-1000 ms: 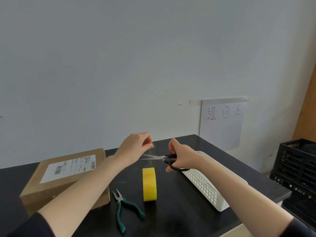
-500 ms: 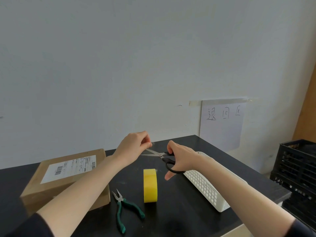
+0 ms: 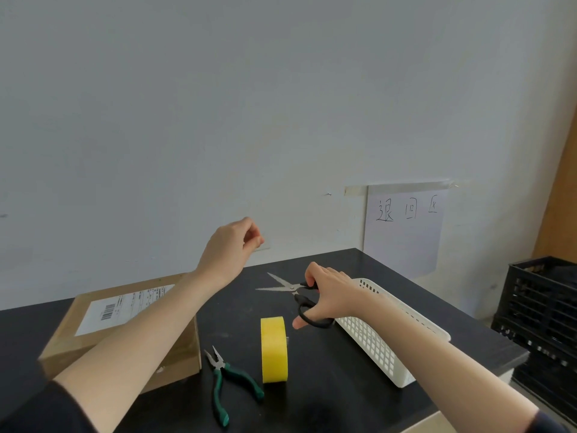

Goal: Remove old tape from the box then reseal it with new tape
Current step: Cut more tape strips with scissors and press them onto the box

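Note:
The brown cardboard box (image 3: 75, 326) with a white shipping label lies on the left of the black table (image 3: 327, 401), partly behind my left forearm. A yellow tape roll (image 3: 274, 350) stands on edge at the table's middle. My left hand (image 3: 231, 248) is raised above the table's far edge, its thumb and fingers pinching a small, faintly visible piece of clear tape (image 3: 263, 245). My right hand (image 3: 327, 295) grips the black handles of the scissors (image 3: 287, 287), whose blades are spread open and point left, low over the table.
Green-handled pliers (image 3: 224, 379) lie between the box and the tape roll. A white plastic basket (image 3: 374, 345) stands under my right forearm. A black crate (image 3: 543, 307) stands beyond the table's right edge. A paper sign (image 3: 406, 226) hangs on the wall.
My left hand has lifted up and away from the scissors with the pinched tape piece. My right hand has dropped toward the table with the scissors, and the blades have opened.

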